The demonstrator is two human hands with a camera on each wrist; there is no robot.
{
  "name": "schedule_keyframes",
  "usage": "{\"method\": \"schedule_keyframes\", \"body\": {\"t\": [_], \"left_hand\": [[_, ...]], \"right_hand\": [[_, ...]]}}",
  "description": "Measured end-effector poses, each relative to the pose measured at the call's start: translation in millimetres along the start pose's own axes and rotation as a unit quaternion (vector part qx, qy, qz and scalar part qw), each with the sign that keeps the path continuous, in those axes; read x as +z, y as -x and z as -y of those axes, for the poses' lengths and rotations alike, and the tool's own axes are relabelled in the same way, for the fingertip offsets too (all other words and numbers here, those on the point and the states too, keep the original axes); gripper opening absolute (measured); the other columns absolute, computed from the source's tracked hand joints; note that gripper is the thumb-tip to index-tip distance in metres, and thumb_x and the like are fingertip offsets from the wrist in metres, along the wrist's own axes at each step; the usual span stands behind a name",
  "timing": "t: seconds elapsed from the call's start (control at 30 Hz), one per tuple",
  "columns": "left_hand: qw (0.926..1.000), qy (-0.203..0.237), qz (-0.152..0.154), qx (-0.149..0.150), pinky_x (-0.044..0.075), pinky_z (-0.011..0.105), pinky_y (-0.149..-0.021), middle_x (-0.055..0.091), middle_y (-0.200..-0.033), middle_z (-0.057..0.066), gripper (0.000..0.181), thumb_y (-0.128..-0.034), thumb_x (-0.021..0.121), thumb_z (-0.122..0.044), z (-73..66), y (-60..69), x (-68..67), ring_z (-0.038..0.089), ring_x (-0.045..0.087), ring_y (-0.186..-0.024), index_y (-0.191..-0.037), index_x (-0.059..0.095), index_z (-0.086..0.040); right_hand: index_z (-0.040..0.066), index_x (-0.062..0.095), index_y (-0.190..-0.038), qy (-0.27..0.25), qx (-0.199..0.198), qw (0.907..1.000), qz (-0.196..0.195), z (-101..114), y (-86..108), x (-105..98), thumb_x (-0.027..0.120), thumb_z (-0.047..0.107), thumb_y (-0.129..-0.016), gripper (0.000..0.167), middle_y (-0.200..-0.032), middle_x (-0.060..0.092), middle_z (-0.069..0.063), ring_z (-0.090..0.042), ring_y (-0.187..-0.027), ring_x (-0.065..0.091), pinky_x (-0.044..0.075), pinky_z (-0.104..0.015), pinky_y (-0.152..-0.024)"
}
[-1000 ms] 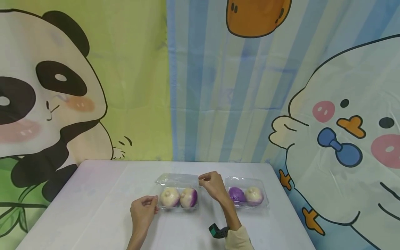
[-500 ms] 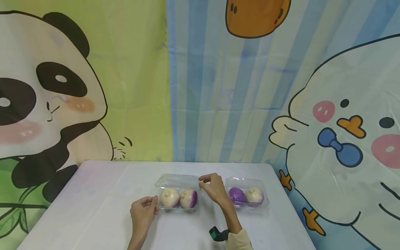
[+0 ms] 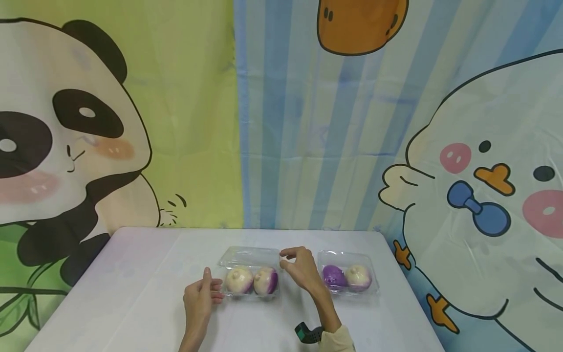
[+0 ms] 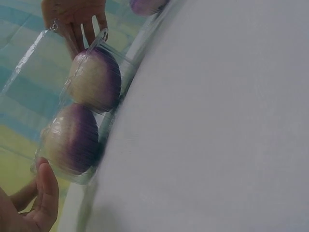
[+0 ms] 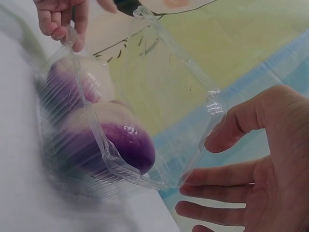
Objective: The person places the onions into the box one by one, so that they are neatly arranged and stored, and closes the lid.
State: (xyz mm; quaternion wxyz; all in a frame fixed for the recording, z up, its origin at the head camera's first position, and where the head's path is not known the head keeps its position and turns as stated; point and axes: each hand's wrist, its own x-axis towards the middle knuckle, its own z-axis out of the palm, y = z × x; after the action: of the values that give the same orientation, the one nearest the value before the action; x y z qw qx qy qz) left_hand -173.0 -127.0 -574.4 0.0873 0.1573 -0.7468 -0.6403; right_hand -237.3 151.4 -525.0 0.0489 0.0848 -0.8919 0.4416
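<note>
A clear plastic clamshell box (image 3: 252, 298) stands on the table with its lid (image 3: 250, 255) raised at the back. Two purple-and-white turnips (image 3: 239, 280) (image 5: 108, 137) sit side by side in it. My left hand (image 3: 200, 300) is at the box's left end, thumb up and apart from the fingers; in the left wrist view a fingertip (image 4: 43, 163) is at the box's edge. At the lid's right edge, my right hand (image 3: 301, 268) has thumb and fairly straight fingers (image 5: 217, 174) spread apart, the thumb tip at the plastic rim.
To the right stands a second clear box (image 3: 371, 288), holding a purple round vegetable (image 3: 334, 277) and a white-and-purple turnip (image 3: 358, 276). The white table (image 3: 132, 293) ends at a cartoon-printed curtain (image 3: 281, 122). A black band (image 3: 310, 333) is on the right wrist.
My left thumb has lifted off the box's left end and the fingers have spread. The gap between my right thumb and fingers has widened slightly. Both boxes stay in place.
</note>
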Motion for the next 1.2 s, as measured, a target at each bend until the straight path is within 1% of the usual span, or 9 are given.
{"method": "schedule_keyframes", "body": {"t": [0.07,0.17,0.37,0.5,0.6,0.7,0.87,1.07,1.2], "left_hand": [[0.9999,0.009,0.000,-0.011,0.066,0.022,-0.060,0.080,-0.093,0.020,0.082,-0.1154,0.039,-0.060,-0.9,-0.2,-0.8,0.011,0.074,-0.062,-0.110,0.076,0.013],[0.9996,0.018,0.004,-0.019,0.066,0.024,-0.059,0.081,-0.091,0.019,0.086,-0.1134,0.040,-0.064,-2.3,-0.6,-1.9,0.013,0.075,-0.062,-0.110,0.076,0.014],[0.9987,0.031,0.025,-0.033,0.067,0.024,-0.062,0.082,-0.089,0.018,0.084,-0.1119,0.045,-0.065,-4.5,0.2,-5.8,0.016,0.076,-0.065,-0.113,0.075,0.013],[0.9976,0.035,0.040,-0.044,0.067,0.023,-0.064,0.081,-0.089,0.017,0.083,-0.1109,0.047,-0.066,-6.8,1.5,-8.4,0.017,0.078,-0.068,-0.116,0.074,0.013],[0.9973,0.037,0.043,-0.046,0.067,0.023,-0.065,0.082,-0.092,0.018,0.081,-0.1106,0.050,-0.064,-8.0,2.1,-8.6,0.016,0.078,-0.069,-0.118,0.073,0.013],[0.9975,0.034,0.044,-0.045,0.067,0.023,-0.066,0.082,-0.096,0.020,0.078,-0.1108,0.053,-0.062,-8.3,2.3,-8.2,0.015,0.078,-0.070,-0.119,0.073,0.013],[0.9972,0.030,0.057,-0.037,0.067,0.022,-0.067,0.082,-0.100,0.018,0.070,-0.1128,0.054,-0.053,-6.0,0.0,-9.0,0.014,0.077,-0.071,-0.120,0.072,0.014],[0.9963,0.034,0.065,-0.045,0.068,0.022,-0.067,0.082,-0.100,0.015,0.064,-0.1130,0.058,-0.047,-4.7,-2.5,-9.7,0.015,0.078,-0.071,-0.119,0.072,0.015],[0.9964,0.031,0.063,-0.047,0.068,0.023,-0.067,0.082,-0.098,0.015,0.063,-0.1127,0.059,-0.046,-4.7,-2.8,-9.6,0.018,0.079,-0.071,-0.119,0.072,0.015]], "right_hand": [[0.003,0.083,-0.118,-0.001,-0.001,1.0000,-0.001,0.1,1.4,0.4,0.068,0.019,-0.082,0.042,-0.114,0.082,-0.018,-0.039,-0.113,0.076,0.062,-0.053,-0.093],[0.002,0.082,-0.119,0.001,-0.004,1.0000,0.001,0.0,3.2,0.6,0.068,0.018,-0.082,0.043,-0.114,0.083,-0.018,-0.039,-0.113,0.075,0.063,-0.053,-0.092],[0.003,0.082,-0.120,0.011,-0.007,0.9999,0.006,-1.5,6.0,1.7,0.068,0.018,-0.082,0.043,-0.117,0.083,-0.015,-0.037,-0.114,0.075,0.062,-0.054,-0.095],[0.002,0.081,-0.121,0.028,-0.008,0.9995,0.011,-1.3,7.7,2.1,0.067,0.018,-0.082,0.044,-0.118,0.082,-0.017,-0.040,-0.112,0.075,0.062,-0.052,-0.089],[0.003,0.082,-0.120,0.040,-0.009,0.9991,0.011,-0.2,8.8,1.9,0.066,0.017,-0.081,0.045,-0.116,0.082,-0.019,-0.041,-0.109,0.076,0.062,-0.048,-0.081],[0.004,0.082,-0.120,0.044,-0.009,0.9990,0.009,0.6,9.3,1.7,0.066,0.017,-0.081,0.044,-0.115,0.082,-0.019,-0.041,-0.107,0.076,0.061,-0.046,-0.078],[0.004,0.082,-0.120,0.050,-0.014,0.9986,0.009,1.1,9.7,1.9,0.067,0.018,-0.082,0.044,-0.117,0.082,-0.018,-0.040,-0.109,0.076,0.063,-0.048,-0.081],[0.004,0.081,-0.122,0.051,-0.014,0.9985,0.012,0.7,10.4,2.4,0.068,0.018,-0.083,0.043,-0.120,0.082,-0.017,-0.039,-0.111,0.075,0.063,-0.052,-0.086],[0.004,0.081,-0.121,0.045,-0.013,0.9988,0.010,0.2,10.1,2.4,0.068,0.017,-0.083,0.043,-0.118,0.082,-0.018,-0.040,-0.110,0.076,0.063,-0.049,-0.081]]}}
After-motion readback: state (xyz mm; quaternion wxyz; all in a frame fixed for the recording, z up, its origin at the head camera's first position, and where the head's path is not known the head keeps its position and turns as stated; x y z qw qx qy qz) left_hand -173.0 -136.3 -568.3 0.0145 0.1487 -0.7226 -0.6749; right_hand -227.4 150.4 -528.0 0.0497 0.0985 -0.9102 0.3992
